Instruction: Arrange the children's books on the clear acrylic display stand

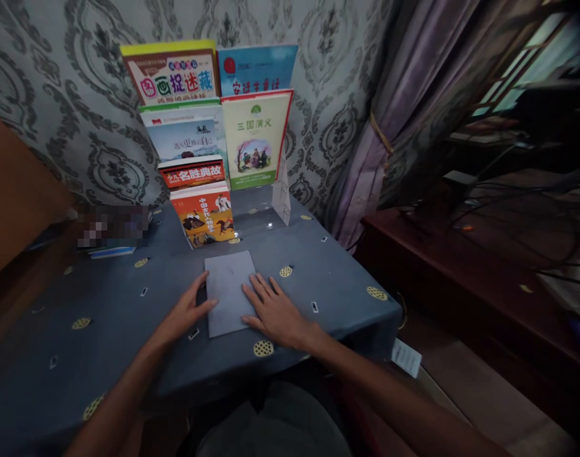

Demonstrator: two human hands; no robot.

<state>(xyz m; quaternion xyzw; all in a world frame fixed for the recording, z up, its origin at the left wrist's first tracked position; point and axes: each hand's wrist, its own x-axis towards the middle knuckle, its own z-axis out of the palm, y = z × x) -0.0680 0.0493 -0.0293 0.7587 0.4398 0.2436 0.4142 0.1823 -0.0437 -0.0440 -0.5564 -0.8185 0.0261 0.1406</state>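
Observation:
A plain grey booklet or folded sheet point(227, 282) lies flat on the patterned blue-grey tablecloth in front of me. At its left edge is my left hand point(188, 312), thumb resting over the near left side and fingers apart along the edge. My right hand point(279, 314) lies palm down with spread fingers, its fingertips on the right side of the grey piece. Just beyond it, an orange book point(204, 219) stands at the front of a tiered clear rack point(281, 197). Behind that are a red-banded book point(194, 172) and a cream-covered book point(257, 143).
Higher in the rack stand a blue book point(258, 66) and a yellow-topped book point(173, 76). A blurred stack of books point(112, 251) sits at the table's left. The table point(347, 285) ends at right, before a dark red cabinet point(427, 254) with cables. A purple curtain point(394, 95) hangs behind.

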